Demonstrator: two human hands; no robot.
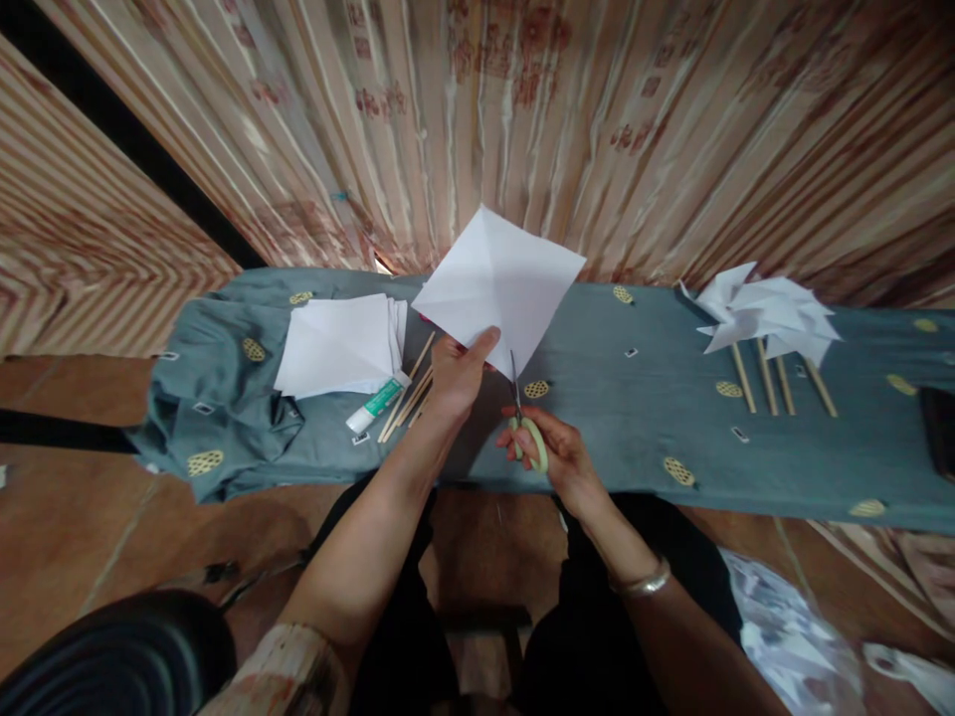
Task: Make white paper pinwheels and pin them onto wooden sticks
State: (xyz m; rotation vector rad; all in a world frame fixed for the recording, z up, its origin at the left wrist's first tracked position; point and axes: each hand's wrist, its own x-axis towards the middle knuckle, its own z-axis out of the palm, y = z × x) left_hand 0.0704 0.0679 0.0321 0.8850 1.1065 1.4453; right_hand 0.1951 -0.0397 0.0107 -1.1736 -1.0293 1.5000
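Your left hand [458,372] is pinching a white paper sheet [498,281] over the tabletop [612,428], your right hand [563,446] is gripping scissors [541,452] at its near corner, and 1 clear bag [755,587] below is holding white pieces [795,646].

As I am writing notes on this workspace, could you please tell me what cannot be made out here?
Head view, hidden: the left hand's fingertips beneath the held paper sheet.
Head view, cut off: the dark object at the right edge.
Head view, too small and blurred: the lettering on the white-and-green tube.
Head view, hidden: the number of sheets in the paper stack, its top sheet covering most below.
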